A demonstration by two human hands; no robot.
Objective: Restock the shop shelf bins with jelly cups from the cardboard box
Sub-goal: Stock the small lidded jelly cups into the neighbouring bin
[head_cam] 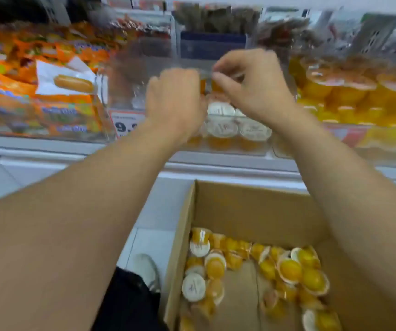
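Note:
Both my hands reach into the clear middle shelf bin (125,91). My right hand (252,87) pinches an orange jelly cup (216,86) between thumb and fingers above the stacked cups. My left hand (175,101) is curled beside it over another orange cup (203,86), which is mostly hidden. White-lidded jelly cups (223,129) fill the bin's front right. Below, the open cardboard box (240,211) holds several loose orange jelly cups (290,271) across its bottom.
A bin of orange snack packets (48,111) stands to the left. Larger orange jelly cups (359,91) fill the bin on the right. A price label (126,125) hangs on the middle bin's front. My shoe (148,271) is on the white floor beside the box.

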